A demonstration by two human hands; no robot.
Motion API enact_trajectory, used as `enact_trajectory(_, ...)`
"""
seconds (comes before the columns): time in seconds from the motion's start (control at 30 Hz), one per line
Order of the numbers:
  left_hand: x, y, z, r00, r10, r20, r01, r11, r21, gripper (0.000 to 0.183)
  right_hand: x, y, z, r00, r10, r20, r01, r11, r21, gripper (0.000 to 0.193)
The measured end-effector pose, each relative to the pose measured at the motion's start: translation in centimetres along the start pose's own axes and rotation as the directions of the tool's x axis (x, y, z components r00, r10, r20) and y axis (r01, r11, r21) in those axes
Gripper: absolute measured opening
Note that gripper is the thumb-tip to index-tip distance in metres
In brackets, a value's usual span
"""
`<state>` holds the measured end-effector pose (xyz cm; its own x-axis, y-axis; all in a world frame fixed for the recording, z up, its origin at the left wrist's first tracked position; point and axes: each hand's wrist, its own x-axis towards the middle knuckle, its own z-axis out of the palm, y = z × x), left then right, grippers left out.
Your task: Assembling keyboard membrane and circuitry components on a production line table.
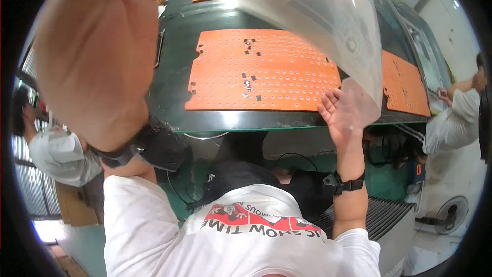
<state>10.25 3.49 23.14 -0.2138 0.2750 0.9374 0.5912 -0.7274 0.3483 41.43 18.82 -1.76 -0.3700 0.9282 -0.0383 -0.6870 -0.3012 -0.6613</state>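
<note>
A large translucent plastic sheet point(328, 5), curved and raised, hangs over the right part of the workbench. My right hand point(341, 118) is at its low near corner, with the palm partly seen through the plastic. The fingers of this hand are apart and slightly bent, not closed round the edge. My left hand point(97, 56) is lifted very close to the camera at the upper left. Its fingers run out of the picture at the top, so their grip is hidden. Under the sheet lies an orange perforated board point(220, 66) with small black and silvery pieces point(247, 84) on it.
The dark workbench point(174, 87) has a glassy front edge. A second orange board point(405, 84) lies to the right. One person point(453, 118) stands at the far right, another point(61, 154) at the left. A fan point(453, 213) and a grey ribbed unit point(389, 223) are at the lower right.
</note>
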Motion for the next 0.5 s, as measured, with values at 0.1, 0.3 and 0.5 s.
enact_trajectory(0.1, -3.4, -1.9, -0.4, 0.886, -0.451, -0.106, 0.354, 0.807, -0.473, 0.020, 0.7, 0.2, -0.2, 0.990, -0.095, -0.106, 0.082, 0.990, -0.116, 0.037)
enact_trajectory(0.3, -14.9, -6.7, -2.9, 0.694, -0.693, -0.194, 0.708, 0.706, 0.008, 0.017, 3.7, -3.3, 0.0, 0.842, -0.523, -0.132, 0.225, 0.562, -0.796, 0.019)
enact_trajectory(0.5, -23.0, -11.0, -2.8, 0.753, -0.644, -0.139, 0.599, 0.583, 0.549, 0.005, 6.9, -4.5, -2.3, 0.916, -0.401, 0.015, 0.175, 0.366, -0.914, 0.021)
